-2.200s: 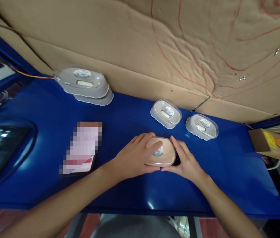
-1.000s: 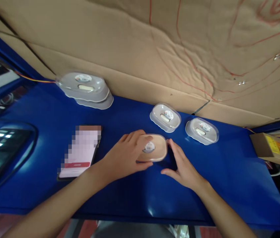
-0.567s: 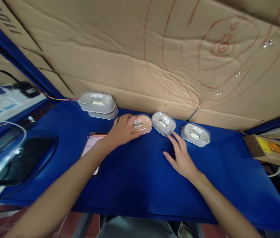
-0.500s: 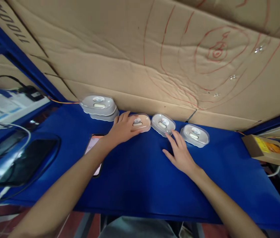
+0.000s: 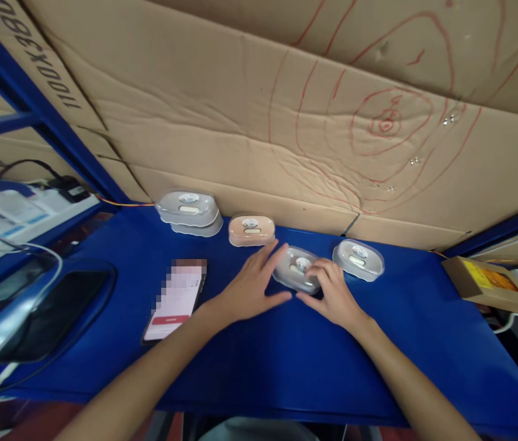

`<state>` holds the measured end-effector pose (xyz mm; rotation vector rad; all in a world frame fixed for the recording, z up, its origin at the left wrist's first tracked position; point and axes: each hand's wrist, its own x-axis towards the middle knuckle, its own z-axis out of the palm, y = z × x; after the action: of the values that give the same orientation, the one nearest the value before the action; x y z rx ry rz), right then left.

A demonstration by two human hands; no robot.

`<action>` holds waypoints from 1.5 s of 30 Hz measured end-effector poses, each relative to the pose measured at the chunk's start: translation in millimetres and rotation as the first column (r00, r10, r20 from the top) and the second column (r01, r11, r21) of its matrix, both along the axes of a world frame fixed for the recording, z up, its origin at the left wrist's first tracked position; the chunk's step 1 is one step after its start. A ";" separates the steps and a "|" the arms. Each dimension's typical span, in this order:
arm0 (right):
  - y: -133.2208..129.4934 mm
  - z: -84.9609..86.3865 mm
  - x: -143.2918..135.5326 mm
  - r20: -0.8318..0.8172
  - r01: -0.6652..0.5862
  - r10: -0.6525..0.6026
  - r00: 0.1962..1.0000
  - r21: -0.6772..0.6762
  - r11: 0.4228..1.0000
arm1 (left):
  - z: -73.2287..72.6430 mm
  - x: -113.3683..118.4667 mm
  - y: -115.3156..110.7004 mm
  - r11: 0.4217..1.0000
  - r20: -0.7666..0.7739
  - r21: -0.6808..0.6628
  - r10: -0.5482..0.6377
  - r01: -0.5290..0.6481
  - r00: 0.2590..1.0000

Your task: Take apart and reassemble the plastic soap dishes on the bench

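A clear-lidded grey case lies in the middle of the blue table. My right hand is closed on its right end, fingertips on the lid and thumb at the front edge. At the case's left end is my left hand, its thumb and fingers spread wide; contact is hard to tell. An orange case sits behind my left hand. Another grey case stands to the right, and a stack of grey cases at the back left.
A lit phone lies left of my left forearm. Farther left are a dark phone, white cables and a power strip. Cardboard rises behind the table. An open carton is at the right edge.
My left hand has left the orange case and moved right to the middle grey case. That case has come nearer the front, with my right hand now on it. The camera view has shifted slightly.
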<state>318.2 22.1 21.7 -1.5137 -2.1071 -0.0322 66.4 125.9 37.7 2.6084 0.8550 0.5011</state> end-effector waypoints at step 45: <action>-24.1 20.1 -2.5 -0.115 -0.223 0.198 0.973 -0.281 0.933 | -4.0 -4.3 -24.4 0.890 0.123 -0.430 -0.111 0.154 0.986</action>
<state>315.7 -2.0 41.8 -1.4082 -2.2682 0.4332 62.2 101.6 33.8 2.1889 0.6606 0.3430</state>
